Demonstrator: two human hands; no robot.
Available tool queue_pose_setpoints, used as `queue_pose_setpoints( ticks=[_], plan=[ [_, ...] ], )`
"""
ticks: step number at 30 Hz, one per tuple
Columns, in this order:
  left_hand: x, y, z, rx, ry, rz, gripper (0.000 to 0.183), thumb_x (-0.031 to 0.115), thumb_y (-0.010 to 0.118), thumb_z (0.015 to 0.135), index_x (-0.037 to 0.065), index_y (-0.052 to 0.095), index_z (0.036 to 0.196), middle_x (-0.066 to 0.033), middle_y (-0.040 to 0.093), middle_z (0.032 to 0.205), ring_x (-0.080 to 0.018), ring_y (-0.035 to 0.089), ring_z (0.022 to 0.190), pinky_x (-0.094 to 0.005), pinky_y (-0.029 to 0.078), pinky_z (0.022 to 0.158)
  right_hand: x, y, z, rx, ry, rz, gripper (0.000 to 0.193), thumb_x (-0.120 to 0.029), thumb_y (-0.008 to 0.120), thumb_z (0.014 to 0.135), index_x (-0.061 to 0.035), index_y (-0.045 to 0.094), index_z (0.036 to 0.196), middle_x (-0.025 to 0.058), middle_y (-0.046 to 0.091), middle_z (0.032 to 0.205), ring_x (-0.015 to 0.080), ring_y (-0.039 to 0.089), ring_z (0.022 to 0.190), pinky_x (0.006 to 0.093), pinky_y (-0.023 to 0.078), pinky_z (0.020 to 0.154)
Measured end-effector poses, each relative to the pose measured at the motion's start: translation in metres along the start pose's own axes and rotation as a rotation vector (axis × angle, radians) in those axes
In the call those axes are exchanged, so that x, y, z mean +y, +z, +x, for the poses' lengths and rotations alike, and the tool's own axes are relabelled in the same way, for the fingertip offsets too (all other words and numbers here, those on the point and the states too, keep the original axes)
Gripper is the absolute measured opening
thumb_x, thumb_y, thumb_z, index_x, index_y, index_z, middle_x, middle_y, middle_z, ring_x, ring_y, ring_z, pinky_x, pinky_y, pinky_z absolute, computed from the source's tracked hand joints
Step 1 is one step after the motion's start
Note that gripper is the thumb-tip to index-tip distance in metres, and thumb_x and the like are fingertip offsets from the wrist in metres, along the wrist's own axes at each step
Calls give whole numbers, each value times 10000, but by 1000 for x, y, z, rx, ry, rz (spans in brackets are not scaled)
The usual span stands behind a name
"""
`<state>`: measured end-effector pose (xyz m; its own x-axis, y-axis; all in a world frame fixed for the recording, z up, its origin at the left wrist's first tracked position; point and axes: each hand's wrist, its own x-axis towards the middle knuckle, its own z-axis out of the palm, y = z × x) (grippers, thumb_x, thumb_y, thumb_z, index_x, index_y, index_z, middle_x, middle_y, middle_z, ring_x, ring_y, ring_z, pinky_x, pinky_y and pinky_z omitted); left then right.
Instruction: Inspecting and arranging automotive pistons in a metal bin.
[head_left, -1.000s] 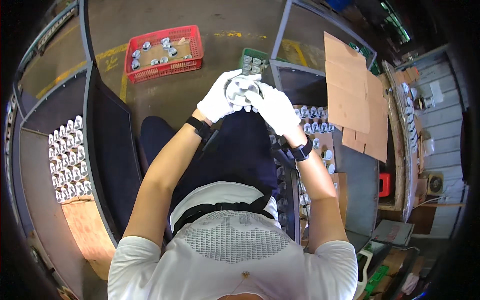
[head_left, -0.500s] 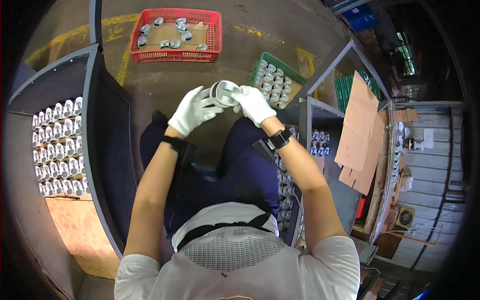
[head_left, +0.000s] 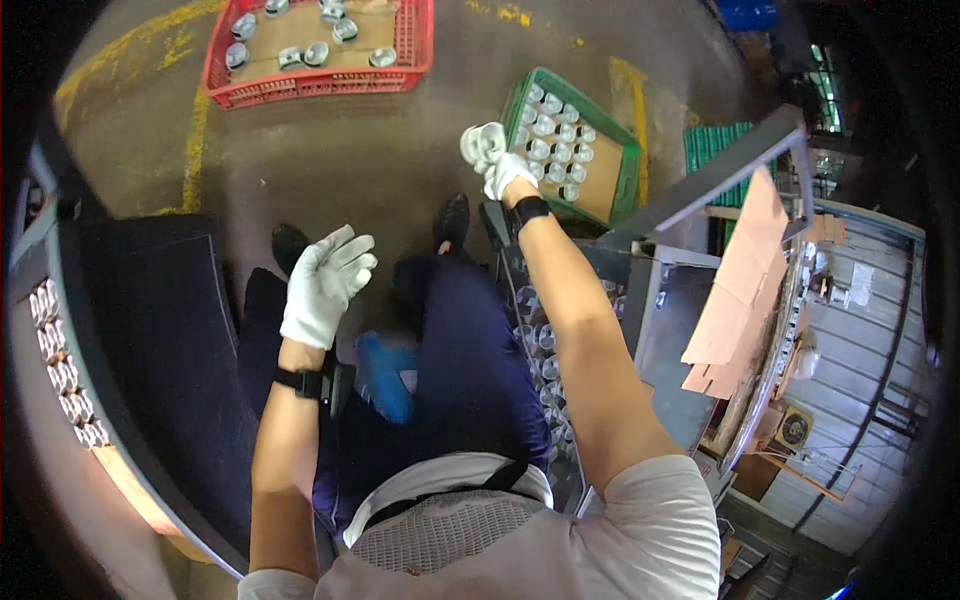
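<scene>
A silvery metal piston (head_left: 483,143) is gripped in my white-gloved right hand (head_left: 510,178), out at arm's length beside the left edge of a green crate (head_left: 627,185). Rows of similar pistons stand on a brown sheet inside that crate. My left hand (head_left: 327,285), gloved too, is raised over my legs, palm up with the fingers apart and nothing in it. Dark bands circle both wrists.
A red crate (head_left: 320,88) with several scattered pistons lies on the floor ahead. Dark-framed racks hold piston rows at left (head_left: 62,375) and right (head_left: 545,370). Cardboard sheets (head_left: 735,285) lean at the right, near a grey frame bar (head_left: 710,185).
My left hand has let go of the piston and drawn back toward the lower left. My right hand has carried it forward to the green crate. The whole view has shifted.
</scene>
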<state>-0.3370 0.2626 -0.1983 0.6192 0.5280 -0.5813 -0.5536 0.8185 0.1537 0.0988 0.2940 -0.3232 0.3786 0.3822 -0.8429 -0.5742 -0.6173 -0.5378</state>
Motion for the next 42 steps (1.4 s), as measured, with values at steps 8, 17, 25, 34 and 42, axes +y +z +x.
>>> queue_pose_setpoints(
  ticks=[8,17,25,34,42],
  plan=[
    [7,50,17,197,-53,63,507,344,514,981,0,480,1351,-182,647,1177,-264,654,950,-331,522,767,-4,-67,174,399,-249,126,384,-460,502,962,-105,638,1011,142,660,775,267,594,612,394,458,514],
    [34,87,55,649,-188,347,573,426,456,982,-31,517,1322,-151,691,973,-228,659,780,-297,523,598,-89,-266,209,826,-55,-1671,454,-462,556,903,-140,654,1208,136,704,1089,314,646,1062,413,517,855],
    [67,73,90,637,-196,171,669,329,571,965,-60,337,1457,-247,606,1220,-311,639,1010,-372,538,853,-77,-334,216,754,75,-1527,323,-313,609,888,-13,724,860,124,683,701,207,662,579,371,487,534],
    [63,80,131,696,-228,272,645,364,541,987,-31,356,1462,-211,617,1223,-296,631,1023,-363,517,849,-55,-350,228,841,262,-1576,409,-429,637,854,-63,734,1007,201,708,996,348,674,1001,432,523,820],
    [61,76,159,721,-273,536,689,409,476,1008,-93,336,1459,-225,599,1254,-279,625,1050,-351,527,843,-48,-425,231,705,633,-1807,345,-325,635,874,-93,702,1121,146,680,1197,339,651,1095,410,518,871]
  ],
)
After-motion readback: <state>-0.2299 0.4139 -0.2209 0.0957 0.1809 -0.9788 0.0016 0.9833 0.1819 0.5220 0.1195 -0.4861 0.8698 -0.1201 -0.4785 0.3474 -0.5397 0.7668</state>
